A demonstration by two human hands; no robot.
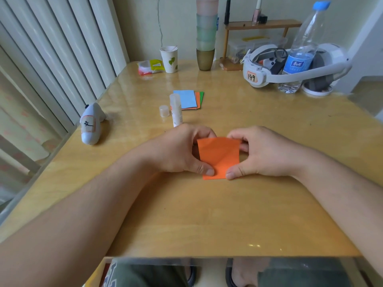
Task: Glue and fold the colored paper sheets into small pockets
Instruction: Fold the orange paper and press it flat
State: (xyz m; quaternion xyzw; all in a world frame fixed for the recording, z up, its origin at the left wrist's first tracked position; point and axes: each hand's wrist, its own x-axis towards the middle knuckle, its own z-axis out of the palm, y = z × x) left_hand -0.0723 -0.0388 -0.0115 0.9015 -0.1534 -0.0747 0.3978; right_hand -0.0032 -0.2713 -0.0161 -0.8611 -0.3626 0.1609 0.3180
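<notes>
At table centre, orange paper (pixel 217 156): light, limp, creases easily. Left hand (pixel 182 151) and right hand (pixel 263 152) pinch its side edges, thumbs pressing the 6 o'clock edge. Grip corners, not middle.

Across my wooden table (pixel 207 214) I see a paper cup (pixel 169 59), a snack packet (pixel 150 67), stacked plastic cups (pixel 206 34), a white headset (pixel 269 69), a water bottle (pixel 300 50), a small shelf (pixel 261 24) and a white controller (pixel 91 124) on the left.

Head cam, down at table (pixel 207 214).
</notes>
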